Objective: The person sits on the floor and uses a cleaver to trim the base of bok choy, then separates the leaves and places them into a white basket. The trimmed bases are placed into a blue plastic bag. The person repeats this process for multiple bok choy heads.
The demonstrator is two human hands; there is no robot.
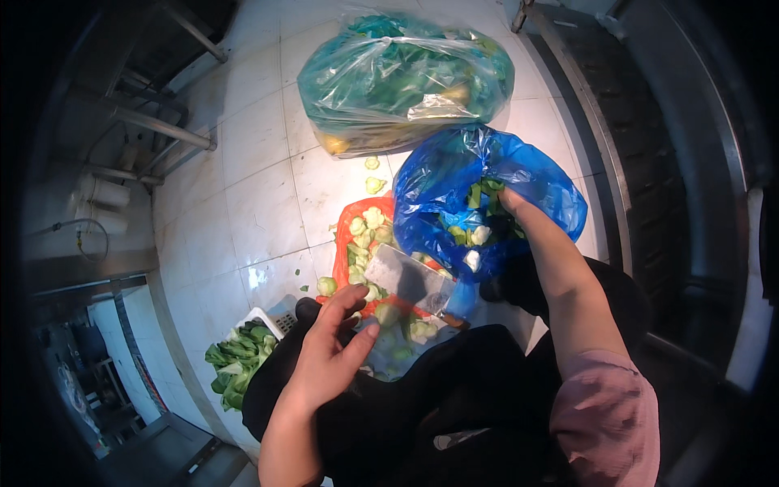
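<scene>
My right hand (pixel 510 199) reaches into a blue plastic bag (pixel 551 182), by green leaves (pixel 485 193); the bag hides most of its fingers. Pale cut stem ends (pixel 481 235) also lie in that bag. My left hand (pixel 341 344) is empty, fingers apart and curled, above the near left edge of a red plastic bag (pixel 344 243). Cut bases of leafy greens (pixel 374 217) are heaped on the red bag. A cleaver (pixel 408 277) with a wide, wet blade rests across them, its handle end (pixel 455 321) towards me.
A big clear bag of leafy greens (pixel 408 79) stands on the tiled floor (pixel 258 207) ahead. Two loose stem ends (pixel 375 184) lie before it. Leafy greens (pixel 243 359) fill a white plastic basket (pixel 266 319) at my left. Metal table legs (pixel 164 129) stand left, a metal-edged unit (pixel 599 140) right.
</scene>
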